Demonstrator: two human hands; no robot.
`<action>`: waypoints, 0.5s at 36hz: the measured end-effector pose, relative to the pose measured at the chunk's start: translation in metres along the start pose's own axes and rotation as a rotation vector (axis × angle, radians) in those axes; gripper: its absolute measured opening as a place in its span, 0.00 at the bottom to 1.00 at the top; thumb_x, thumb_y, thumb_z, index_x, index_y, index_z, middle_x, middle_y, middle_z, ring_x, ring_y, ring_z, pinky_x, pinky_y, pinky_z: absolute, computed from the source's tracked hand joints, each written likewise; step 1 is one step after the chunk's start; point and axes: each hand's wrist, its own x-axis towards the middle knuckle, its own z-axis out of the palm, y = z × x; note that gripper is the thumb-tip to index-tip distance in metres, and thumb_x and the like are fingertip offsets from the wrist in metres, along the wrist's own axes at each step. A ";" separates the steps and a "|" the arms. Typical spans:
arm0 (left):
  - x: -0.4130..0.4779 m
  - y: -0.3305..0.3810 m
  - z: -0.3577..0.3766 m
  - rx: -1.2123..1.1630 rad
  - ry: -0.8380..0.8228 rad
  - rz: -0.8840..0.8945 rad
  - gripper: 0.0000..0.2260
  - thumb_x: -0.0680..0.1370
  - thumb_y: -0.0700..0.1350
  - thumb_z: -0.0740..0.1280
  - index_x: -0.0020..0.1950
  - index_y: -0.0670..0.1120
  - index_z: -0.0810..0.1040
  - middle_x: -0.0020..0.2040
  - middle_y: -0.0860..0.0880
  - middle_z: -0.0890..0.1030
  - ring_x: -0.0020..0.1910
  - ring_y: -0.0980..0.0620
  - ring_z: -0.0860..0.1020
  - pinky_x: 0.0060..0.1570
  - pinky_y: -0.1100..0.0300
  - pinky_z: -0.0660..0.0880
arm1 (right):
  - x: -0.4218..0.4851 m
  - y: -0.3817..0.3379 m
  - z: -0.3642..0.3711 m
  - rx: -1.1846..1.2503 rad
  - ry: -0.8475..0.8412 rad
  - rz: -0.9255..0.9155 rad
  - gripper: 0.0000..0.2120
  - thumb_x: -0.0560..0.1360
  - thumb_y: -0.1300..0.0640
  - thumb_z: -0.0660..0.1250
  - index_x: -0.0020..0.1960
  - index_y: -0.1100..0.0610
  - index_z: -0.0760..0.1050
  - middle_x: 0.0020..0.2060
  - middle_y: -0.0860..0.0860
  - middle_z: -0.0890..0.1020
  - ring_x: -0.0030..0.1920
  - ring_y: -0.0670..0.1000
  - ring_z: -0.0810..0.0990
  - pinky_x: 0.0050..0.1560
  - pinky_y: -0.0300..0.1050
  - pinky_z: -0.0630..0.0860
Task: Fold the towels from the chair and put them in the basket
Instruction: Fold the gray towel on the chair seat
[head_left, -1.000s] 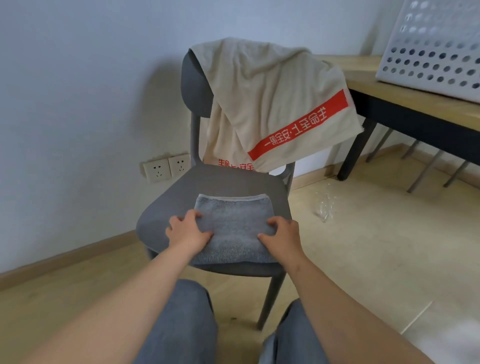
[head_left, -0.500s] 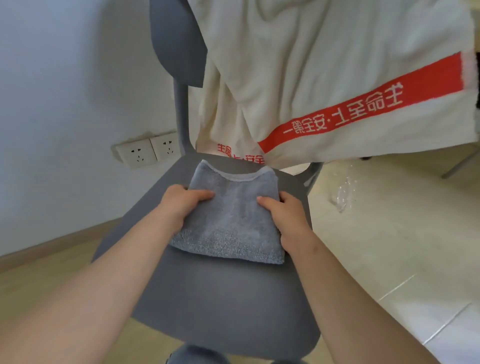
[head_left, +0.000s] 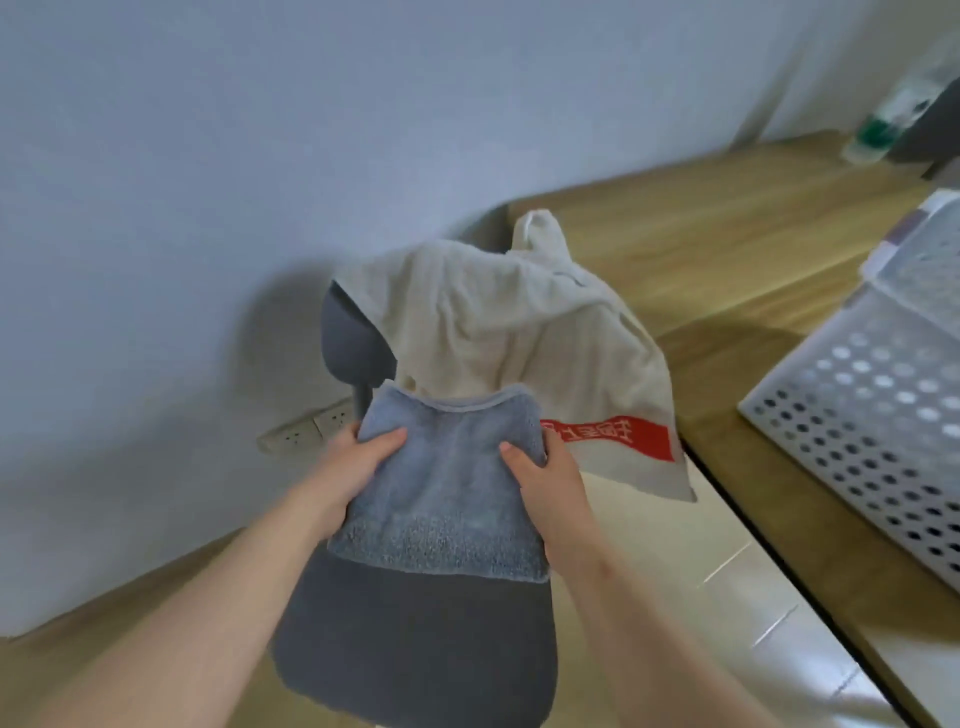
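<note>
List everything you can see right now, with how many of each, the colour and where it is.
grey towel: one, grey, folded, held over the chair seat
cream towel: one, cream with a red band, draped over the chair back
chair: one, dark grey, centre, by the wall
basket: one, white, perforated, on the table at right
table: one, wood top, right of the chair
sockets: two, white, low on the wall left of the chair
bottle: one, clear with green, blurred, far end of the table
left hand: one, grips the grey towel's left edge
right hand: one, grips its right edge
</note>
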 end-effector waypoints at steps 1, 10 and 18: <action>-0.009 0.019 -0.001 0.002 -0.008 0.016 0.17 0.74 0.47 0.70 0.61 0.44 0.72 0.52 0.43 0.81 0.47 0.44 0.81 0.43 0.52 0.78 | -0.006 -0.018 -0.003 0.009 0.024 -0.012 0.06 0.76 0.54 0.65 0.49 0.44 0.71 0.49 0.48 0.80 0.48 0.49 0.80 0.51 0.49 0.79; -0.072 0.175 0.006 0.004 -0.206 0.106 0.10 0.76 0.44 0.67 0.55 0.42 0.77 0.42 0.42 0.83 0.38 0.44 0.81 0.38 0.54 0.76 | -0.049 -0.156 -0.034 0.147 0.149 -0.181 0.03 0.76 0.54 0.66 0.47 0.47 0.73 0.45 0.48 0.81 0.44 0.48 0.81 0.42 0.46 0.79; -0.109 0.260 0.064 0.089 -0.418 0.219 0.17 0.75 0.47 0.68 0.61 0.42 0.75 0.51 0.39 0.82 0.47 0.41 0.81 0.48 0.49 0.77 | -0.082 -0.221 -0.098 0.262 0.304 -0.313 0.04 0.75 0.54 0.67 0.49 0.47 0.74 0.44 0.47 0.82 0.41 0.47 0.82 0.33 0.38 0.77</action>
